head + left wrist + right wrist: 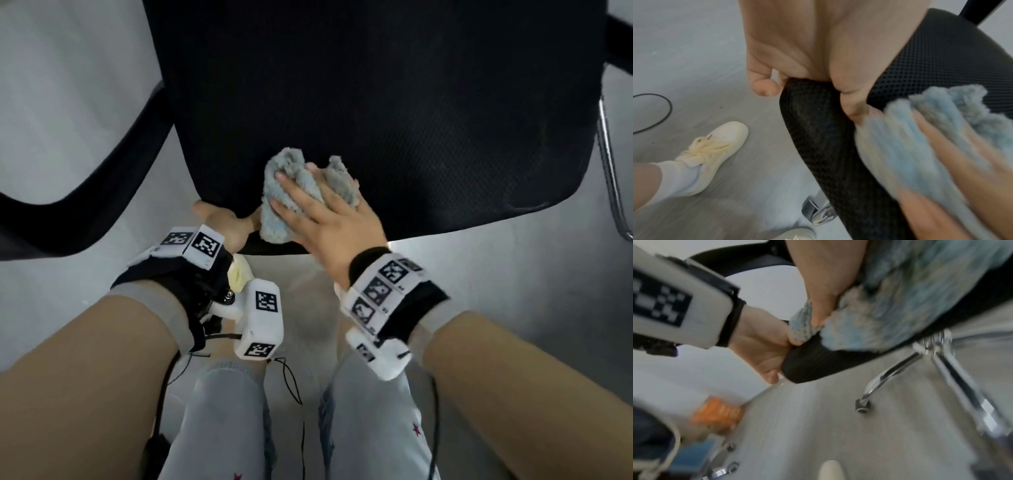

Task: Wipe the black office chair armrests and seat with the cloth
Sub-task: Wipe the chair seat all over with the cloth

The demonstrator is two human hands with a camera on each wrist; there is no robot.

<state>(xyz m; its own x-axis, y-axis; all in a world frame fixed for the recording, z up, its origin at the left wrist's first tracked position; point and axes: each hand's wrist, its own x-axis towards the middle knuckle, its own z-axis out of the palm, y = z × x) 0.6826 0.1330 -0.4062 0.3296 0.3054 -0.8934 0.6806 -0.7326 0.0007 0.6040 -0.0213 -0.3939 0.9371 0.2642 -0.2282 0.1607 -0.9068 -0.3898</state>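
Observation:
The black mesh seat (394, 113) of the office chair fills the upper head view. A crumpled grey-blue cloth (291, 192) lies on the seat near its front edge. My right hand (325, 212) lies flat on the cloth with fingers spread, pressing it onto the seat. My left hand (222, 222) grips the seat's front edge (813, 123), thumb on top and fingers curled underneath. One black armrest (102, 164) curves at the left. In the right wrist view the cloth (900, 305) hangs over the seat's edge (818, 363).
A chrome frame tube (609, 164) runs down the chair's right side. Chrome base legs with a caster (863, 405) stand on the grey floor. My legs and a cream shoe (715, 149) stand close in front of the seat. An orange box (719, 415) sits by the wall.

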